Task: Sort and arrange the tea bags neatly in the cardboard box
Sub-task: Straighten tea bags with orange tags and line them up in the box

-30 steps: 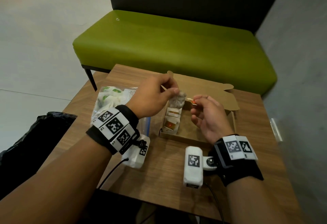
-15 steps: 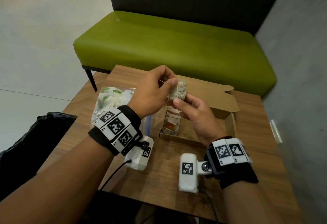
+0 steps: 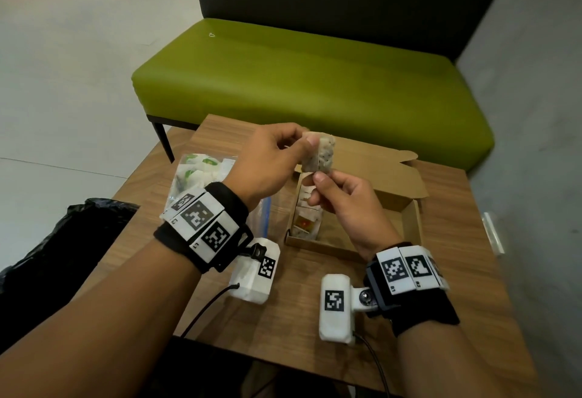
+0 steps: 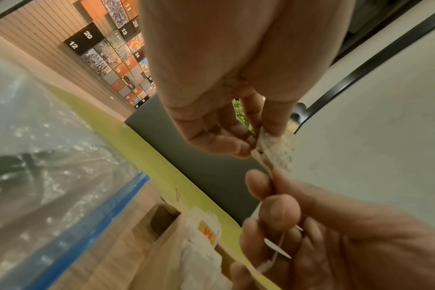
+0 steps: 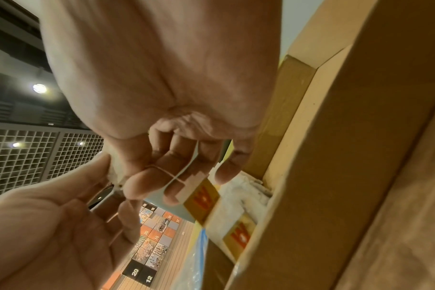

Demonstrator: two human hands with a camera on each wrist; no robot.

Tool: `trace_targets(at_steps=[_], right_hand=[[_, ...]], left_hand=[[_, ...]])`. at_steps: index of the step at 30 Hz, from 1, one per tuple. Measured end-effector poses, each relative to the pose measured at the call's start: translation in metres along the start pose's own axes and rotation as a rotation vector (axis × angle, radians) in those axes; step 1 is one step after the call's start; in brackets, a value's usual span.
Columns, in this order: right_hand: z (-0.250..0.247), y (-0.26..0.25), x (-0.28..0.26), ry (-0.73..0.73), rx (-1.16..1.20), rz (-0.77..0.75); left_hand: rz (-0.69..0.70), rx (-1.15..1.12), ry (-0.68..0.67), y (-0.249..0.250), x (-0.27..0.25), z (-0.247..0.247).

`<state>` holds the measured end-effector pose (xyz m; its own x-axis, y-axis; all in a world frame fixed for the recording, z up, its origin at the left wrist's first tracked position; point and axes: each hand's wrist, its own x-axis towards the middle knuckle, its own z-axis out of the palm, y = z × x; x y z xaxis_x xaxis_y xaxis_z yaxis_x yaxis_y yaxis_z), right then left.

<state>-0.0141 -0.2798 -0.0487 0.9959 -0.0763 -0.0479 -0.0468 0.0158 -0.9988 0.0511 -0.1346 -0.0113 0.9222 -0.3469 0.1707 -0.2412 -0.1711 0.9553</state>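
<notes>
Tea bag (image 3: 322, 153) is up in the air between my hands, above the box (image 3: 409, 224), so I can tidy its string before it goes in. My right hand (image 3: 349, 205), the nearer one, pinches its lower edge, string looped over a finger and tag (image 5: 199, 193) tucked under. My left hand (image 3: 271, 161) pinches the top. Beneath them, a row of bags (image 3: 307, 218) stands along the box's left wall, leaving room to its right. A plastic bag (image 3: 201, 174) of unsorted ones lies left on the table (image 3: 299, 319).
</notes>
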Motion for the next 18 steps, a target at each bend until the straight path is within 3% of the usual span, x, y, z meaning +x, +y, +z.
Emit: trace_targets(at_steps=[4, 9, 18], right_hand=[[-0.0017, -0.0032, 0.0004, 0.046, 0.105, -0.047], [-0.0045, 0.0, 0.0034, 0.121, 0.027, -0.147], [-0.0038, 0.0008, 0.0024, 0.072, -0.007, -0.125]], left_hand=[[0.021, 0.022, -0.037, 0.002, -0.0015, -0.0029], [0.023, 0.074, -0.093, 0.0044, -0.0031, 0.0004], [0.068, 0.161, -0.098, -0.0001, -0.0032, 0.002]])
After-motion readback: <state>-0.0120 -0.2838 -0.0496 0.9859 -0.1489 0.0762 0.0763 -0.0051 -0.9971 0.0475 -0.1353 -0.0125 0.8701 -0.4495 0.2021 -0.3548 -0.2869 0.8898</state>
